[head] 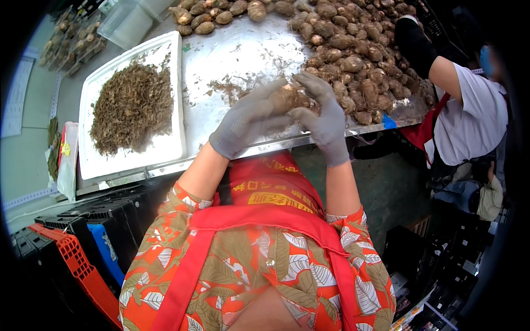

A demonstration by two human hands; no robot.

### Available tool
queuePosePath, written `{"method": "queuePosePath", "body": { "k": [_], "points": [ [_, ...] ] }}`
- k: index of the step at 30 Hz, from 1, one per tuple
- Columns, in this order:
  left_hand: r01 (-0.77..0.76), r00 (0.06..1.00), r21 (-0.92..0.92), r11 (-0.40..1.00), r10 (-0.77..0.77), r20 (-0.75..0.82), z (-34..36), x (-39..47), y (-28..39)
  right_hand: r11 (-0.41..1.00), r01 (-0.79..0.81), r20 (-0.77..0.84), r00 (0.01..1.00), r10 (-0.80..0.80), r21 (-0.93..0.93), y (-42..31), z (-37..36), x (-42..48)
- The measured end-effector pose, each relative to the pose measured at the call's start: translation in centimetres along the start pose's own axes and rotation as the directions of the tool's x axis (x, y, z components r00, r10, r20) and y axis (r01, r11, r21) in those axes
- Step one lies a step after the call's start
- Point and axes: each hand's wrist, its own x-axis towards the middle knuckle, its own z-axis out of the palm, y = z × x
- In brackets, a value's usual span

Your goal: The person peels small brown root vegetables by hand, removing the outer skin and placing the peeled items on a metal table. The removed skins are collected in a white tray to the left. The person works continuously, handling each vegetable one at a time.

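Observation:
My left hand (252,118), in a grey glove, has its fingers and thumb around a small brown taro corm (283,99) above the metal table's front edge. Facing it from the right, my right hand (323,120), gloved in the same grey, is spread and curved; whether it touches the corm is blurred. Beyond my right hand lies a large heap of hairy taro corms (352,64). Brown fibre scraps (227,89) are scattered on the metal table (207,124) between the heap and a white foam tray (179,103), which holds a mound of brown peelings (132,107).
More taro corms (224,17) lie along the far side, near clear plastic tubs (126,27) and packed trays of corms (74,41). A co-worker (468,111) reaches towards the heap at right. Black, red (83,269) and blue crates stand below the table at left.

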Motion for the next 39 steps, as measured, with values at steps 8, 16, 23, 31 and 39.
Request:
{"method": "queuePosePath", "body": {
  "k": [8,16,23,31,39],
  "points": [
    [0.016,1.000,-0.104,0.994,-0.014,0.017,-1.7,0.4,-1.2,0.976,0.041,-0.056,0.998,-0.030,0.212,3.5,1.1,1.1],
    [-0.020,0.992,-0.222,0.975,0.047,0.116,-1.9,0.7,-1.4,0.917,-0.303,-0.013,0.948,0.317,0.259,1.8,-0.9,0.6],
    [-0.038,0.997,-0.202,0.979,0.051,0.060,-2.0,0.8,-1.5,0.965,-0.187,0.022,0.982,0.186,0.184,0.1,0.6,0.3],
    [-0.056,0.998,-0.149,0.987,0.061,0.025,-1.7,0.7,-1.0,0.990,-0.139,-0.055,0.989,0.138,-0.021,-0.1,1.3,0.8],
    [-0.049,0.987,-0.012,0.999,0.047,-0.151,-2.8,0.8,-1.7,0.995,0.054,0.296,0.955,-0.028,-0.080,-0.4,1.3,0.7]
  ]
}}
